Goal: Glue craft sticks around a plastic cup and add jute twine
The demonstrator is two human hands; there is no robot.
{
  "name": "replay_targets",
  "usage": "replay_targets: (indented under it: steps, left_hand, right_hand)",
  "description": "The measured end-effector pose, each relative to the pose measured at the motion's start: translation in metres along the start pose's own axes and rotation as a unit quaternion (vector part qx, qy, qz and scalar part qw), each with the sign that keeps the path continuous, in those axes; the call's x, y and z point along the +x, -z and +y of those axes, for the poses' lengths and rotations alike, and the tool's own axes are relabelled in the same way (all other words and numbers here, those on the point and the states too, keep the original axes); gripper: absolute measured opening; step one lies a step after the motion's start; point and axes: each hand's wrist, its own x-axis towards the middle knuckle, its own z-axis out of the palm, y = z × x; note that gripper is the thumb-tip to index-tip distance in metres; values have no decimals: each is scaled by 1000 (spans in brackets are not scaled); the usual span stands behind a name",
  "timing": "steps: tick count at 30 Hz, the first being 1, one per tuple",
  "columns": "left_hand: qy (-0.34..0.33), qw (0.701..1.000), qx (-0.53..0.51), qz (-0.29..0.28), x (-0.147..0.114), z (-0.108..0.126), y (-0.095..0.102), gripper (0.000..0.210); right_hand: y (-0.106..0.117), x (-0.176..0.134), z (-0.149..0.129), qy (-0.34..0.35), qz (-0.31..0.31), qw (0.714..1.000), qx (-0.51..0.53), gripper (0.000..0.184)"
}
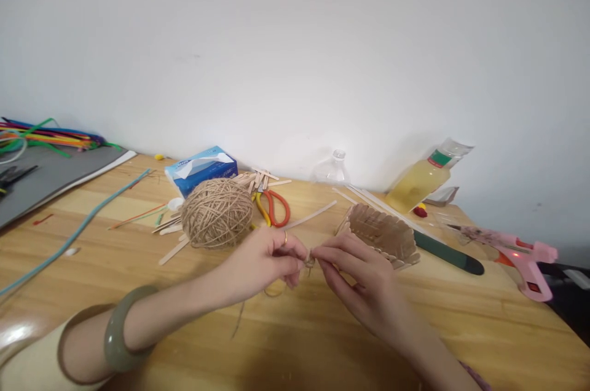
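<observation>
My left hand (271, 259) and my right hand (362, 274) meet above the middle of the table, both with fingertips pinched. Between them is a small knotted bit of twine (310, 262), gripped from either side. A loose end and a loop of it hang below my left hand. Behind my left wrist sits a large ball of jute twine (216, 213). Just beyond my right hand stands a small basket of wooden craft sticks (380, 232), partly hidden by that hand. The fingers of my left hand partly cover the twine.
Scissors with red handles (279, 209), loose craft sticks (262, 179) and a tissue pack (203, 169) lie behind the ball. At right are a pink glue gun (520, 252), a yellow bottle (419, 179) and a dark green strip (449, 252). Pipe cleaners (55, 136) lie far left.
</observation>
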Motion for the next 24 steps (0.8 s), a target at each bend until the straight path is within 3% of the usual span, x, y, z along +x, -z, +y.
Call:
replay_targets:
  steps: [4, 8, 13, 20, 24]
  left_hand:
    - [-20, 994, 108, 3, -2, -1, 1, 14]
    - [-39, 985, 165, 18, -4, -2, 1, 17]
    - [-42, 983, 176, 27, -4, -5, -2, 19]
    - [-13, 992, 124, 19, -1, -9, -2, 19]
    - [-19, 992, 125, 24, 1, -10, -1, 22]
  right_hand:
    - [0, -2, 1, -16, -26, 1000, -2, 18]
    - [-6, -5, 6, 20, -10, 998, -59, 11]
    - [-10, -7, 8, 32, 0, 996, -86, 9]
    - [-4, -1, 0, -85, -28, 996, 21, 15]
    - [-6, -1, 2, -86, -22, 996, 24, 19]
